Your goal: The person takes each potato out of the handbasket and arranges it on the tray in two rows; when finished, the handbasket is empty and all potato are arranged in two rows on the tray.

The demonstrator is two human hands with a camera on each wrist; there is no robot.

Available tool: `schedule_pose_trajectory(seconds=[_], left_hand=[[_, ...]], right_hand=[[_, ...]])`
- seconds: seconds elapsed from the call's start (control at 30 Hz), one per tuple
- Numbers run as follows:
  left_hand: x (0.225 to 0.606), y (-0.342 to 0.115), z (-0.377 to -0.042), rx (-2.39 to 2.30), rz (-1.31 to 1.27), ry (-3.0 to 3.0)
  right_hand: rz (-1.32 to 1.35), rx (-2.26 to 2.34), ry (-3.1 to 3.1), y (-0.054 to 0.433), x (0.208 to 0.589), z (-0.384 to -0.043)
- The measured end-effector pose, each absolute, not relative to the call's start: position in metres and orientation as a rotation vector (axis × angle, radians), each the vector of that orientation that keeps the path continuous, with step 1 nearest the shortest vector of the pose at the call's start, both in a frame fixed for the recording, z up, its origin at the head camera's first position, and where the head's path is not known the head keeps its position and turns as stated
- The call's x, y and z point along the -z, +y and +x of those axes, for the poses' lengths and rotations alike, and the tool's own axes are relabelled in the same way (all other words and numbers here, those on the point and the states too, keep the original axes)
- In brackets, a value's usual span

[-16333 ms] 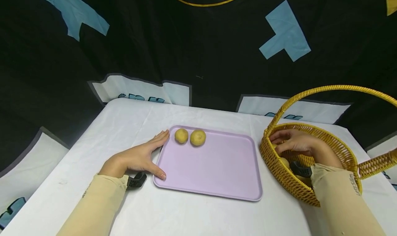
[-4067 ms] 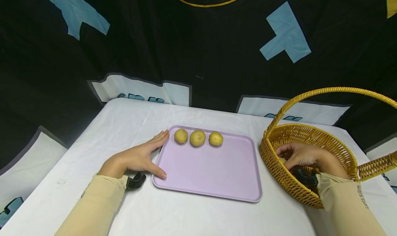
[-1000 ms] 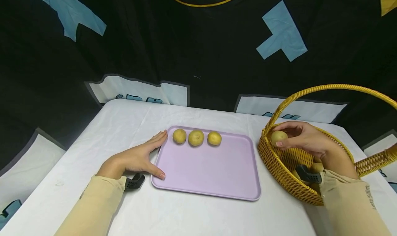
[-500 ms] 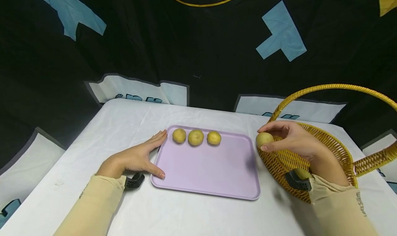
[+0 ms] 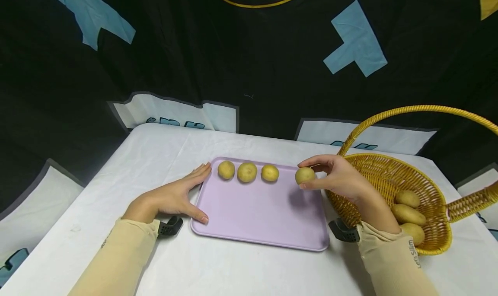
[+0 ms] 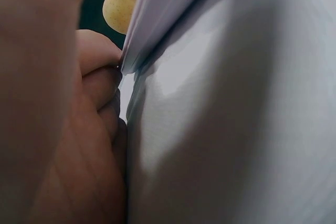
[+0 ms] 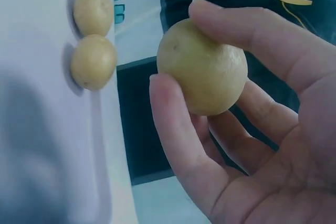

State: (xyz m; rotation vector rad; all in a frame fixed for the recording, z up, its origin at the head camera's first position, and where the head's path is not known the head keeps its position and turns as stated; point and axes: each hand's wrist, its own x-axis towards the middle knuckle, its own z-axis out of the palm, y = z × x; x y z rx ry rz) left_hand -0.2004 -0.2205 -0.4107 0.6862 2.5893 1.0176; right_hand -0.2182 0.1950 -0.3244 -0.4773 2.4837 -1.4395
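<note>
My right hand [image 5: 336,177] pinches a small round potato [image 5: 305,176] between thumb and fingers, above the far right corner of the lilac tray [image 5: 264,214]. The right wrist view shows this potato [image 7: 202,66] held at the fingertips, apart from the tray. Along the tray's far edge lie three potatoes in a row: a left one [image 5: 226,170], a middle one [image 5: 247,172] and a right one [image 5: 270,173]. My left hand [image 5: 175,196] rests at the tray's left edge with thumb and fingers spread, its fingers [image 6: 100,51] touching the rim in the left wrist view.
A yellow woven basket [image 5: 437,240] with a tall arched handle [image 5: 412,109] stands right of the tray. Several potatoes [image 5: 408,214] lie inside it; my right forearm hides part. White cloth [image 5: 218,265] covers the table, and a dark printed curtain [image 5: 233,62] hangs behind.
A third potato has joined the row on the tray. My right hand has lifted another potato out of the basket and moved left over the tray. The left hand has stayed put.
</note>
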Motion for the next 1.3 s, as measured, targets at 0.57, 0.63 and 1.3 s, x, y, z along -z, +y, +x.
schedule_pose_trajectory(seconds=[0.57, 0.63, 1.3], left_hand=[[0.41, -0.22, -0.199, -1.025, 0.677, 2.584], [0.409, -0.22, -0.199, -1.024, 0.674, 2.582], [0.41, -0.221, -0.2, -1.02, 0.68, 2.586]], right_hand=[[-0.272, 1.467, 2.54, 0.174, 0.36, -0.229], [-0.255, 1.439, 2.572, 0.17, 0.364, -0.23], [-0.181, 1.389, 2.664, 0.161, 0.381, -0.234]])
